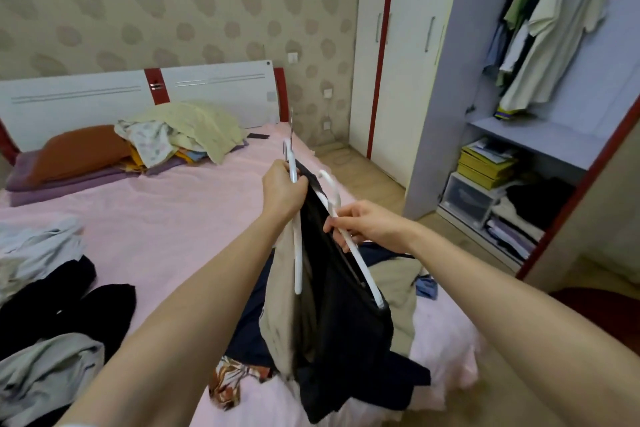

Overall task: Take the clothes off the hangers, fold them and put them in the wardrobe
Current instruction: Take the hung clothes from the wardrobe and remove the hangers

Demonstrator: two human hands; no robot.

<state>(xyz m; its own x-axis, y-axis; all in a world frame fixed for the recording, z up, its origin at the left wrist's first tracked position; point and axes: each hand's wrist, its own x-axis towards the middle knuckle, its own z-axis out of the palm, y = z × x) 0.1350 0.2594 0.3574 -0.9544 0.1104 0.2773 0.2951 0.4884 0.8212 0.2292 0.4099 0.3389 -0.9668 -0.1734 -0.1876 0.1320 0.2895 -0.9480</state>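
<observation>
the right hand (pixel 367 225) pinches a white plastic hanger (pixel 349 243) carrying a black garment (pixel 343 315); its long axis runs from far left down to near right. the left hand (pixel 282 192), just left and farther, grips a second white hanger (pixel 298 253) bearing a beige garment (pixel 280 305). below lies a pink-sheeted bed (pixel 173 218) strewn with clothes; the open wardrobe (pixel 519 135) stands right.

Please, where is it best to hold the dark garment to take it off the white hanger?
Grip the dark garment at its top edge, just under the white hanger the right hand holds, coming from the right. The cloth hangs free there; the left hand holds another hanger.
</observation>
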